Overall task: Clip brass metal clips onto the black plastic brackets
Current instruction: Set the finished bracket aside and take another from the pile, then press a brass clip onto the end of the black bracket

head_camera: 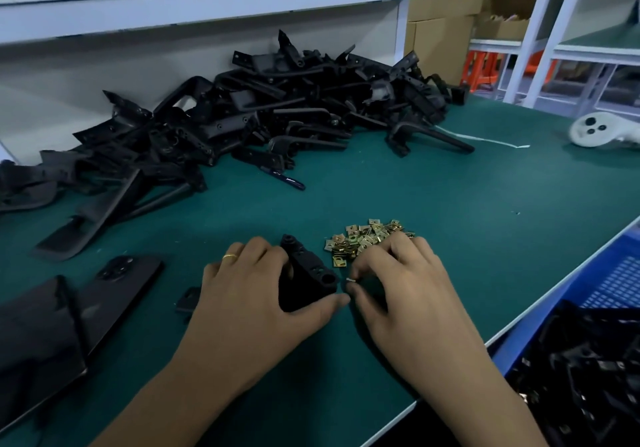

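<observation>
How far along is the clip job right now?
Done: bracket parts fill the blue crate, some showing clips. In hand: left hand holds a bracket; right hand pinches a clip beside it. Left: the bracket pile and clip heap.

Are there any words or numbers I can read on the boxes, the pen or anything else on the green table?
None can be read.
Pen: pale marks on its barrel, too small and blurred to read.
Cardboard boxes: no print visible.
Black plastic bracket in the left hand: only holes, no lettering.
Brass clips: no stamped text visible.
</observation>
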`<state>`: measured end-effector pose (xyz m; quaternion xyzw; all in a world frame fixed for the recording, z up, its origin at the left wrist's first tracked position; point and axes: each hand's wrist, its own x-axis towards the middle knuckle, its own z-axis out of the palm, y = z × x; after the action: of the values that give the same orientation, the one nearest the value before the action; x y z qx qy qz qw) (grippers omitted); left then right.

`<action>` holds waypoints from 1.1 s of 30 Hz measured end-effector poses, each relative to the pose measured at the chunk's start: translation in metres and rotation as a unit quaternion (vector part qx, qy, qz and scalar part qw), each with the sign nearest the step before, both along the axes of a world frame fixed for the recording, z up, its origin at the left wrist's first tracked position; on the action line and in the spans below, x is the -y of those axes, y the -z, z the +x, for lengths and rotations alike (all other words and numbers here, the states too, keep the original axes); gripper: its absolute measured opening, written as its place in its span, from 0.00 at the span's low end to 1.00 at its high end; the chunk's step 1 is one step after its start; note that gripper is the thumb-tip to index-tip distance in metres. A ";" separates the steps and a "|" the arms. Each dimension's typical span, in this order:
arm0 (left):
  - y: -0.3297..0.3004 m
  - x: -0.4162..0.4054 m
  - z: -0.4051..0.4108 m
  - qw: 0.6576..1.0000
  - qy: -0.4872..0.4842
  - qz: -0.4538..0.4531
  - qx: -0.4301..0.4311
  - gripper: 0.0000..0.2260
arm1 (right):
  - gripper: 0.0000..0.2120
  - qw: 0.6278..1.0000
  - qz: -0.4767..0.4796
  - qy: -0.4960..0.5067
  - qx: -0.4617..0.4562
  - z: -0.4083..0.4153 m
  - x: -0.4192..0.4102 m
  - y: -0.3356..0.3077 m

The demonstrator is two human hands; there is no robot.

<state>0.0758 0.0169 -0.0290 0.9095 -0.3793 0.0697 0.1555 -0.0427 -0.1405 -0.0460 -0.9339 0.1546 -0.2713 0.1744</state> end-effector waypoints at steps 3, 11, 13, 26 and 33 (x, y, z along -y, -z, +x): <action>0.000 0.001 -0.002 0.999 0.013 -0.030 0.007 0.27 | 0.08 0.990 0.118 -0.008 0.079 -0.001 0.003 -0.001; 0.003 -0.002 -0.001 0.981 0.160 -0.102 0.049 0.24 | 0.07 0.835 0.481 -0.123 0.237 -0.007 0.008 -0.011; 0.002 -0.003 -0.001 0.973 0.185 -0.124 0.068 0.25 | 0.05 0.790 0.545 -0.151 0.236 -0.004 0.002 -0.012; -0.003 -0.005 0.001 0.966 0.219 -0.099 0.100 0.28 | 0.12 0.782 0.575 -0.128 0.204 0.000 -0.004 -0.015; -0.008 -0.004 -0.002 0.968 0.218 -0.064 0.105 0.26 | 0.14 0.795 0.554 -0.107 0.222 0.003 -0.008 -0.014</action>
<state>0.0734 0.0206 -0.0211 0.7808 -0.5770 0.1534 0.1843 -0.0400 -0.1326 -0.0318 -0.6022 0.1345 -0.3184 0.7196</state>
